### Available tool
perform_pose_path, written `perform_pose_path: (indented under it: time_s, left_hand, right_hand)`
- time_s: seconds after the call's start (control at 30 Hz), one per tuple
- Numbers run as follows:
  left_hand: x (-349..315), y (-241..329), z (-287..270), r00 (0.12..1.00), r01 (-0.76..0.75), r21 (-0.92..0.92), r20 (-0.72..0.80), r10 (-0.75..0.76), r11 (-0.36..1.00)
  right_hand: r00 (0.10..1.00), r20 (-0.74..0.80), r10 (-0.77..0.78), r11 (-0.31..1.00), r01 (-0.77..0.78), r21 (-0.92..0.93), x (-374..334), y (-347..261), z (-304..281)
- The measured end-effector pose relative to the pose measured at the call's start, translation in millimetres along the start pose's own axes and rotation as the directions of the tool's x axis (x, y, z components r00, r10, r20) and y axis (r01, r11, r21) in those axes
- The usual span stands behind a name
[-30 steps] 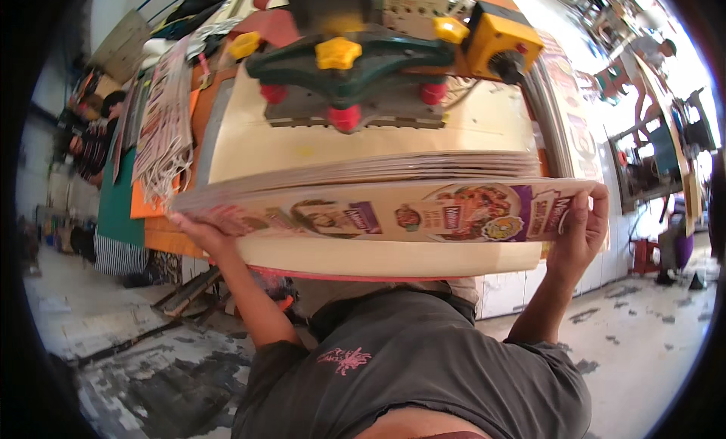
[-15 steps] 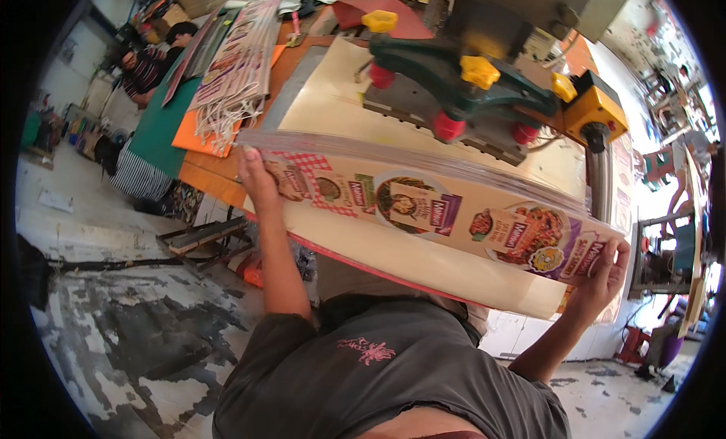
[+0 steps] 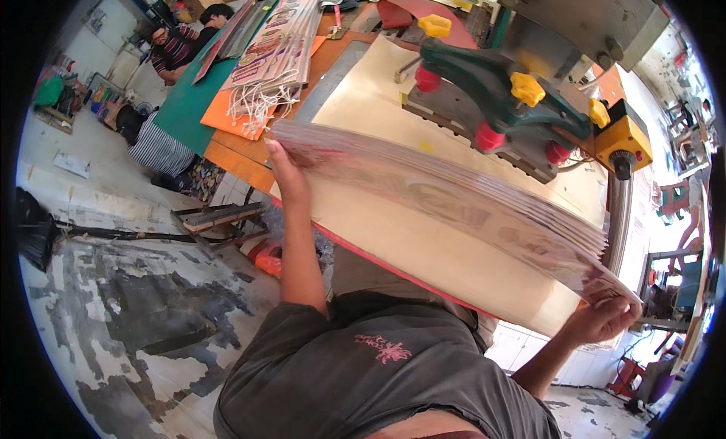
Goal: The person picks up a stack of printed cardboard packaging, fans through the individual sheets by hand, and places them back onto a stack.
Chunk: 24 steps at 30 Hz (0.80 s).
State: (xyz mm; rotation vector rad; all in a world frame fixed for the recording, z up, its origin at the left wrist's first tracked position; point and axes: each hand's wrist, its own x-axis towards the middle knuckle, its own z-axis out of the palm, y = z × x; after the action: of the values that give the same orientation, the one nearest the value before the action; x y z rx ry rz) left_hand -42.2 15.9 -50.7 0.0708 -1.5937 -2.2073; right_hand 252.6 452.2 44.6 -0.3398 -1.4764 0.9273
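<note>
A stack of long, glossy printed strips point(image 3: 439, 193) spans the front of the worktable, its layered edges fanned slightly at the right. My left hand point(image 3: 291, 174) is closed on the left end, thumb over the front face. At the other end, my right hand point(image 3: 605, 318) pinches the lower corner with curled fingers. The front strip's print looks pale and smeared now. Under the stack lies a cream board point(image 3: 423, 246) with a red front edge. Just beyond stands a press with a dark green arm point(image 3: 499, 91), yellow knobs and red feet.
Similar printed strips with white strings point(image 3: 276, 46) lie at the back left on an orange sheet point(image 3: 227, 120) and a green mat point(image 3: 181, 110). A yellow control box point(image 3: 628, 140) with a black knob sits at the right. Another person point(image 3: 174, 53) is at the far left.
The strips' front face has tilted, so its bright print now looks washed out. My right hand has moved lower and its fingers have curled round the corner. The whole view has shifted.
</note>
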Motion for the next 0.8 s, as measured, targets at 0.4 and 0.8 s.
perform_pose_path:
  time_s: [0.4, 0.8]
  left_hand:
    - [14.4, -8.5, -10.3, 0.995, 0.091, -0.005, -0.038, -0.091, 0.996]
    - [-2.4, 16.0, 19.7, 0.993, 0.035, -0.014, -0.109, -0.036, 0.999]
  right_hand:
    - [0.929, 0.331, -0.165, 0.958, 0.231, -0.169, 1.9, 10.7, -8.6]
    - [0.816, 0.503, 0.285, 0.942, -0.336, 0.011, -5.9, 31.3, -4.7]
